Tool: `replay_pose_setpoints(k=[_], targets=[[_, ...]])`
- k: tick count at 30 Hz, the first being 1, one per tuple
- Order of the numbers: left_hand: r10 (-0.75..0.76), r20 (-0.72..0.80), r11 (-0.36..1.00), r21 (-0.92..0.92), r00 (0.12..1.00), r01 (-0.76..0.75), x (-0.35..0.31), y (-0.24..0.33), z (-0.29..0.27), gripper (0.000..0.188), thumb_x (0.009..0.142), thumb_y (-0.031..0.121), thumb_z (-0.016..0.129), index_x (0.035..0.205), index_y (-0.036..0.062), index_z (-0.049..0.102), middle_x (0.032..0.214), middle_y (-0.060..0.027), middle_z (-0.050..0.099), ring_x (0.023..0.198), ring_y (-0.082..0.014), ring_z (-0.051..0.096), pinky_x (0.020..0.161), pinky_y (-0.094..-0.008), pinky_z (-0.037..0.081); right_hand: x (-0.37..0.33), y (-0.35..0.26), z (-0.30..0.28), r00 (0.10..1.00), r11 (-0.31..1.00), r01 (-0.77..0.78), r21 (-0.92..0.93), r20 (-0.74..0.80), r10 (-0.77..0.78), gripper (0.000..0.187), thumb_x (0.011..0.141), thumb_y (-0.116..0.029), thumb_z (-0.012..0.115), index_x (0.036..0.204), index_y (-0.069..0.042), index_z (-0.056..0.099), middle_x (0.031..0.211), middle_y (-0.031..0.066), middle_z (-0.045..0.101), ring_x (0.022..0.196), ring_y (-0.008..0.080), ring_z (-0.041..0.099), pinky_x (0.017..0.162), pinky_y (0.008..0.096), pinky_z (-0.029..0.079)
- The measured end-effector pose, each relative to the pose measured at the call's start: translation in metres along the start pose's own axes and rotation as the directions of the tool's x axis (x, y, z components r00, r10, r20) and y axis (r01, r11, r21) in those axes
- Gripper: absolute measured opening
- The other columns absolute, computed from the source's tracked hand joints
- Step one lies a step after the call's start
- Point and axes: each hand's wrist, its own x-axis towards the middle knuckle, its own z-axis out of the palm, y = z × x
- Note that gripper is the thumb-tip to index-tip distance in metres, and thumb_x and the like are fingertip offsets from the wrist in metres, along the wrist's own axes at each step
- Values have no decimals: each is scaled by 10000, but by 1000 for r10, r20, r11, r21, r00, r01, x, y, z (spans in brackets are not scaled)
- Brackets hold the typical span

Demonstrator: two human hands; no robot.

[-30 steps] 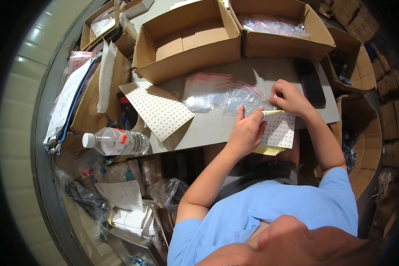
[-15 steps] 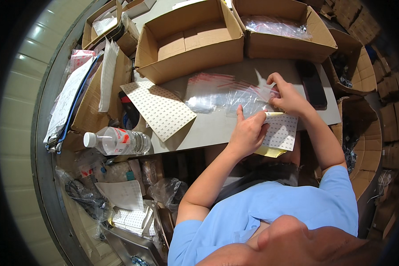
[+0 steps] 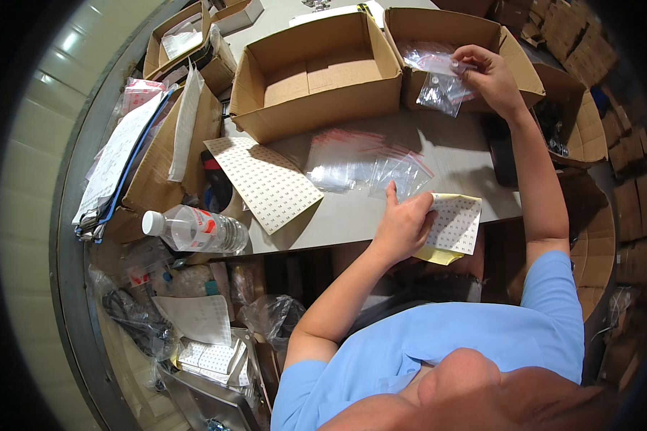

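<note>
One plastic bag [image 3: 442,100] hangs clear, shiny and creased.

Held a clear bag [image 3: 441,98] in the right hand [image 3: 487,80] at a cardboard box [image 3: 442,27] of packets [image 3: 423,57] and gripped a label sheet [image 3: 459,223] in the left hand [image 3: 407,223], near red-edged bags [image 3: 343,161] on the table [image 3: 305,231].

Marks in view — nearly all too small to read. Cream rectangular label sheet [image 3: 269,190] on the grey counter [image 3: 341,215]: rows of tiny dark print. Similar rows on the white, yellow-backed label sheet [image 3: 459,223] at the left fingers [image 3: 418,207]. Clear plastic bottle [image 3: 194,228]: red printed label. White clipboard paper [image 3: 118,158] — lines of dark writing, illegible. Bundled white sheets [image 3: 212,355], lower left: dark printed rows.
</note>
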Motion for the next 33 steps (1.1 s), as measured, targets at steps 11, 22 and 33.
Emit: replay_pose_setpoints(k=[11, 22, 33], targets=[[-5, -20, 1000, -28, 1000, 4, 0, 0, 3, 197, 864, 60, 601, 954, 43, 426, 784, -122, 591, 786, -366, 593, 1047, -656, 190, 59, 80, -51, 943, 460, -333, -823, -274, 191, 412, 825, -220, 696, 1193, -83, 568, 1180, 141, 632, 1072, 337, 604, 893, 420, 478], [-68, -71, 987, -149, 995, 57, 1, -5, -6, 216, 871, 113, 628, 953, 29, 446, 665, -122, 562, 739, -353, 608, 1063, -572, 236, -95, -53, 69, 815, 975, -50, -217, 555, 165, 240, 800, -107, 687, 1000, 13, 631, 900, 155, 660, 806, 248, 643, 731, 339, 506], [-87, -20, 990, -113, 996, 84, 2, 3, -7, 178, 855, 118, 643, 882, 53, 480, 669, -130, 577, 715, -342, 611, 1047, -580, 266, -111, -16, 67, 832, 955, -266, 129, 531, 160, 140, 787, -84, 688, 839, -23, 572, 937, 114, 563, 879, 235, 541, 801, 298, 447]])
